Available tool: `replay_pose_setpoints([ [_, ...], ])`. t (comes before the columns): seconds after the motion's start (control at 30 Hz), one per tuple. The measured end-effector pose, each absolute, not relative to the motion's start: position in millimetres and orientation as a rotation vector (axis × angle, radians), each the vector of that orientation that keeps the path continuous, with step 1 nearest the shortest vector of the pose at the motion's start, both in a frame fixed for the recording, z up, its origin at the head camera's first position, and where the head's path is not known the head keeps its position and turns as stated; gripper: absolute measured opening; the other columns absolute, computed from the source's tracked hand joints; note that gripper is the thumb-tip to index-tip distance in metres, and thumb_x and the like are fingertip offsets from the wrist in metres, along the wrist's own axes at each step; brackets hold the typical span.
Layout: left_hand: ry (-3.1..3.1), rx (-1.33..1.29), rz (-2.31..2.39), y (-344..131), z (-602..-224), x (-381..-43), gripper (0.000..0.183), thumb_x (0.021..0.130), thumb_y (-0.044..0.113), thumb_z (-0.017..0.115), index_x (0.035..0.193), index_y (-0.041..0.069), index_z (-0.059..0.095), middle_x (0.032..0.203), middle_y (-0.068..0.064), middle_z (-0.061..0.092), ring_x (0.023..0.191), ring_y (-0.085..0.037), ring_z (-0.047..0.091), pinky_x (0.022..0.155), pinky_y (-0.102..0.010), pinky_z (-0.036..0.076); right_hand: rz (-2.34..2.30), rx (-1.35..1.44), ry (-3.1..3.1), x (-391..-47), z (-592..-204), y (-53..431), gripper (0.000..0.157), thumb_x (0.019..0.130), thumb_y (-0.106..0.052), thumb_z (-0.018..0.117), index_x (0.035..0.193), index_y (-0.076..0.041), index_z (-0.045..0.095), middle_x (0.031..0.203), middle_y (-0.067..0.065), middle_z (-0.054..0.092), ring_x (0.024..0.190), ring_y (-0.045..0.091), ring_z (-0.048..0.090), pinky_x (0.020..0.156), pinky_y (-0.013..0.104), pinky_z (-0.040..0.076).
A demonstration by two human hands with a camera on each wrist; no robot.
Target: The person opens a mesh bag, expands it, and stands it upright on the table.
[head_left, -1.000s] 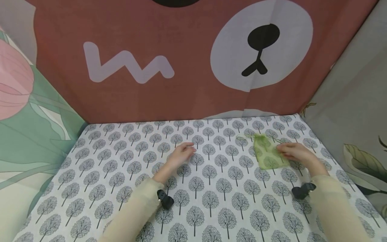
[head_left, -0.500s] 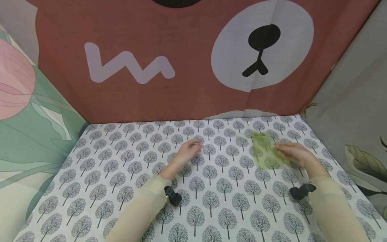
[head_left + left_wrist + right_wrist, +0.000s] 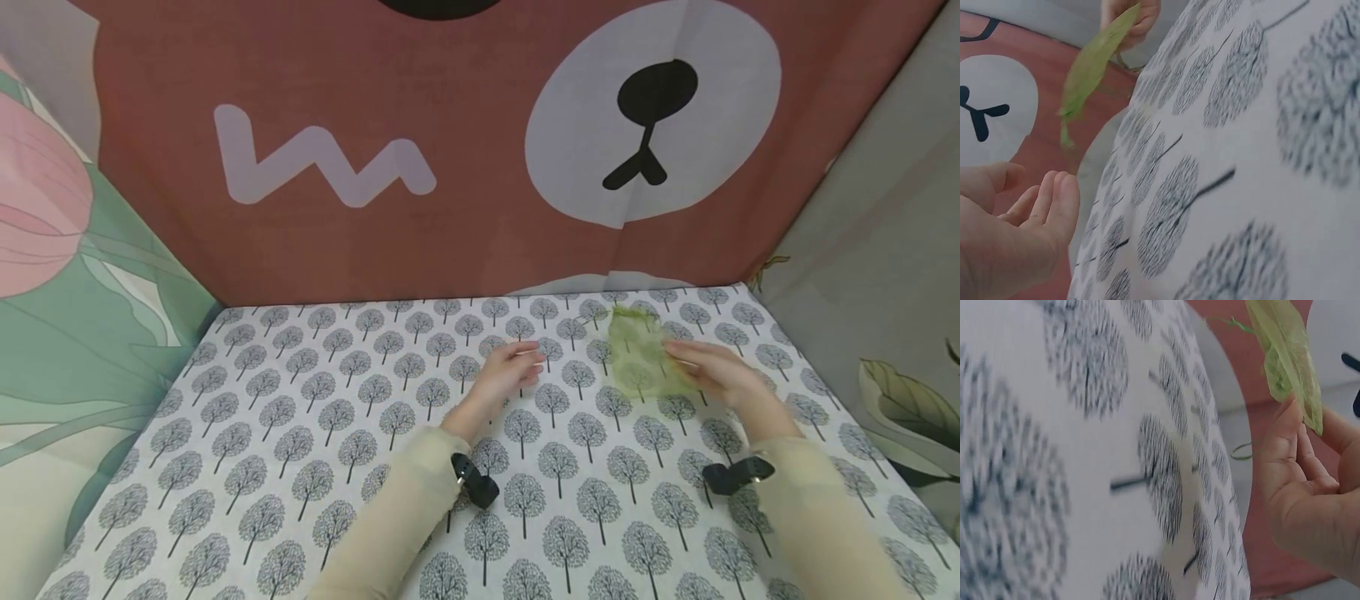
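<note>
Over there, the right grip [image 3: 723, 379] pinches a sheer green drawstring bag [image 3: 641, 357] above the tree-print worktop [image 3: 390, 367], while the left grip [image 3: 501, 382] hovers apart from it, relaxed and loosely bent.

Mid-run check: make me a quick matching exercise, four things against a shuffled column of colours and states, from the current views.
Things:
1. Left hand
2. Right hand
3. Drawstring bag
4. Tablecloth

Colours and states:
A. Sheer yellow-green, held up at one edge
B. White, with a dark repeating pattern
C. Holding nothing
D. Pinching something thin

Right pairs: 1-C, 2-D, 3-A, 4-B.
</note>
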State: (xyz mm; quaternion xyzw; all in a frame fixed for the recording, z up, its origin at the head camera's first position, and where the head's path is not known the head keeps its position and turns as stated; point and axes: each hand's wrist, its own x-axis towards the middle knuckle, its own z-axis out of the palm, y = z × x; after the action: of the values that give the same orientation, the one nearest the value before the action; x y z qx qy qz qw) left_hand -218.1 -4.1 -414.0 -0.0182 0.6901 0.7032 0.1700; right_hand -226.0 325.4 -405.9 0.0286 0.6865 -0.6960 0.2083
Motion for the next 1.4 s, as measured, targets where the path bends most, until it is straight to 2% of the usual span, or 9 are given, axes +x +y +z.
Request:
replay_pose_setpoints([
  [0.13, 1.856, -0.065, 2.054, 7, -418, -216, 0.040, 0.096, 0.016, 0.055, 0.133, 0.003, 0.052, 0.124, -0.014, 0.060, 0.110, -0.023, 0.063, 0.094, -0.027, 0.055, -1.956, 0.040, 1.910, -225, -402, 312, 0.024, 0.098, -0.019, 0.054, 0.092, -0.038, 0.068, 0.098, -0.030, 0.061, 0.095, -0.011, 0.054, 0.119, 0.025, 0.026],
  [0.3, 1.813, -0.046, 2.074, 14, -417, -213, 0.042, 0.097, 0.018, 0.055, 0.135, 0.003, 0.049, 0.125, -0.018, 0.060, 0.113, -0.029, 0.062, 0.094, -0.028, 0.056, -2.011, 0.010, 1.866, -224, -398, 293, 0.024, 0.097, -0.015, 0.054, 0.092, -0.033, 0.069, 0.098, -0.023, 0.064, 0.093, -0.003, 0.057, 0.085, 0.011, 0.044],
  [0.6, 1.746, -0.010, 2.089, 13, -416, -210, 0.046, 0.096, 0.021, 0.056, 0.136, 0.001, 0.047, 0.127, -0.021, 0.059, 0.115, -0.033, 0.061, 0.093, -0.027, 0.056, -1.904, -0.003, 1.974, -220, -397, 261, 0.013, 0.096, -0.020, 0.057, 0.097, -0.031, 0.063, 0.099, -0.021, 0.060, 0.087, -0.005, 0.055, 0.080, 0.010, 0.049],
  [0.87, 1.772, 0.006, 2.042, 4, -415, -207, 0.047, 0.093, 0.009, 0.059, 0.138, 0.001, 0.045, 0.129, -0.024, 0.057, 0.113, -0.033, 0.062, 0.094, -0.030, 0.055, -1.892, 0.010, 1.983, -216, -397, 238, 0.018, 0.096, -0.019, 0.056, 0.092, -0.035, 0.065, 0.095, -0.019, 0.057, 0.078, -0.005, 0.053, 0.074, 0.009, 0.048],
  [0.97, 1.806, 0.013, 2.007, -2, -415, -206, 0.050, 0.092, 0.007, 0.060, 0.139, 0.003, 0.043, 0.130, -0.022, 0.057, 0.113, -0.031, 0.063, 0.095, -0.030, 0.055, -1.934, 0.016, 1.930, -213, -395, 231, 0.013, 0.095, -0.017, 0.058, 0.104, -0.023, 0.065, 0.101, -0.016, 0.060, 0.083, -0.003, 0.057, 0.079, 0.009, 0.051],
  [1.07, 1.818, 0.007, 2.016, -6, -415, -205, 0.049, 0.091, 0.003, 0.060, 0.138, 0.004, 0.045, 0.129, -0.022, 0.058, 0.113, -0.035, 0.062, 0.092, -0.030, 0.056, -1.941, 0.014, 1.949, -211, -395, 225, 0.035, 0.095, -0.017, 0.058, 0.127, -0.005, 0.054, 0.100, -0.014, 0.061, 0.087, -0.001, 0.058, 0.083, 0.010, 0.052],
  [1.17, 1.849, 0.018, 2.008, -9, -413, -204, 0.049, 0.090, 0.000, 0.059, 0.137, 0.004, 0.046, 0.126, -0.023, 0.059, 0.109, -0.036, 0.062, 0.089, -0.029, 0.058, -1.866, 0.000, 2.075, -210, -395, 219, 0.058, 0.096, -0.024, 0.056, 0.138, 0.009, 0.035, 0.103, -0.010, 0.060, 0.094, 0.002, 0.058, 0.086, 0.011, 0.051],
  [1.3, 1.935, 0.064, 1.917, -13, -413, -204, 0.049, 0.089, -0.001, 0.060, 0.136, 0.002, 0.046, 0.120, -0.023, 0.061, 0.095, -0.028, 0.065, 0.087, -0.031, 0.059, -1.781, 0.007, 2.234, -207, -394, 211, 0.061, 0.096, -0.034, 0.055, 0.138, 0.007, 0.038, 0.109, -0.004, 0.060, 0.102, 0.008, 0.059, 0.090, 0.015, 0.052],
  [1.4, 2.014, 0.130, 1.826, -16, -413, -204, 0.049, 0.090, 0.000, 0.060, 0.137, 0.001, 0.046, 0.120, -0.024, 0.061, 0.094, -0.027, 0.067, 0.085, -0.032, 0.059, -1.784, 0.028, 2.293, -205, -392, 205, 0.057, 0.096, -0.033, 0.057, 0.136, 0.005, 0.043, 0.104, -0.008, 0.062, 0.100, 0.007, 0.060, 0.091, 0.018, 0.053],
])
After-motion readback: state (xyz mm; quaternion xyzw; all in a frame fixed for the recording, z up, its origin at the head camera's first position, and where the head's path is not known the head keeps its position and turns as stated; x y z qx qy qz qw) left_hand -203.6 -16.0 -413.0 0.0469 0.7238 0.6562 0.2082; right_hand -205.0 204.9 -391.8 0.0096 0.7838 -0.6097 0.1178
